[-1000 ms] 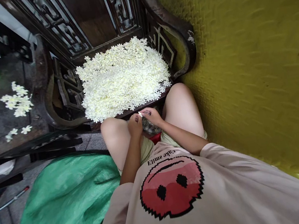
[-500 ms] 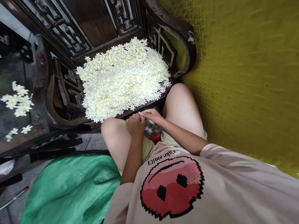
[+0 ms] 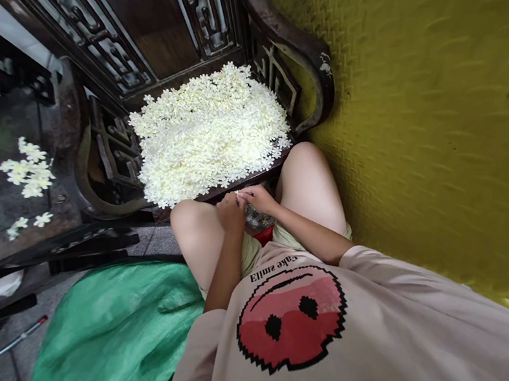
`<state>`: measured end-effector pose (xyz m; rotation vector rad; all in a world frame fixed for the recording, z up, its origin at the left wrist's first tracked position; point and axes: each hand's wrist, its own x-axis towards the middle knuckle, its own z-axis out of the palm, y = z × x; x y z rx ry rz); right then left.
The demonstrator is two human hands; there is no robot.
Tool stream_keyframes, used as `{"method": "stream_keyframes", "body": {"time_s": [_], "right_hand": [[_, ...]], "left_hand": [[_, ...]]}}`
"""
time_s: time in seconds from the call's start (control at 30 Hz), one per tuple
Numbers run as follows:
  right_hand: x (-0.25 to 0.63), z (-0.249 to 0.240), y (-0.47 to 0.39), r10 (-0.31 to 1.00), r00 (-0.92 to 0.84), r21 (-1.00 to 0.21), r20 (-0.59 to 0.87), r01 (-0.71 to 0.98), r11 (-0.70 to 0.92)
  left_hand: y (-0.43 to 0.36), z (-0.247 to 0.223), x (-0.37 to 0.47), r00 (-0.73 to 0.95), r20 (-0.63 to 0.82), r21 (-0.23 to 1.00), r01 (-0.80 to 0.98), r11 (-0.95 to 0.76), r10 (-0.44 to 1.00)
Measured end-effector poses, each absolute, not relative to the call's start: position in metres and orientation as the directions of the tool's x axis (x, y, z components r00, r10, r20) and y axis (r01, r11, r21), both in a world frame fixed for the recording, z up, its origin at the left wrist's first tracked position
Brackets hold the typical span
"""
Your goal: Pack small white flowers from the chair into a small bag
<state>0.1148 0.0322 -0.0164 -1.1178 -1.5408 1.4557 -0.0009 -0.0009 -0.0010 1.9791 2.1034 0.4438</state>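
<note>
On our right rises a large yellow textured sheet (image 3: pixel 429 120), and before us stands a dark carved chair (image 3: pixel 152 31), its seat bearing a broad heap of white flowers (image 3: pixel 210 136). Just short of that heap, between our knees (image 3: pixel 194 219), our left hand (image 3: pixel 229 209) and right hand (image 3: pixel 257 198) meet, their fingers pinched narrow around a white piece (image 3: pixel 237 192) too small to make out.

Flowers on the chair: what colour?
The flowers are white with pale yellow tints, best seen in the head view.
</note>
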Motion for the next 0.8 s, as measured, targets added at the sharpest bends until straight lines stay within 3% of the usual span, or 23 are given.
{"method": "stream_keyframes", "body": {"time_s": [0.17, 0.37, 0.5, 0.6, 0.8], "right_hand": [[0.1131, -0.0141, 0.0320, 0.948, -0.306, -0.995, -0.081, 0.083, -0.059], [0.1101, -0.0132, 0.0327, 0.912, -0.211, -0.929, -0.352, -0.042, -0.368], [0.1126, -0.0153, 0.0318, 0.915, -0.121, -0.923, -0.384, 0.033, -0.383], [0.1161, -0.0163, 0.0311, 0.909, -0.178, -0.925, -0.378, 0.110, -0.363], [0.1182, -0.0180, 0.0317, 0.857, -0.306, -0.906, -0.415, 0.049, -0.421]], "left_hand": [[-0.0020, -0.0020, -0.0003, -0.084, 0.085, 0.389, 0.920, 0.045, 0.993], [0.0006, -0.0052, -0.0027, -0.020, 0.079, 0.372, 0.928, -0.011, 0.997], [0.0026, -0.0065, -0.0028, 0.005, 0.054, 0.302, 0.953, -0.022, 0.999], [0.0028, -0.0073, -0.0017, 0.039, 0.030, 0.235, 0.971, -0.045, 0.999], [0.0011, -0.0064, -0.0006, 0.095, 0.028, 0.196, 0.976, -0.098, 0.995]]}}
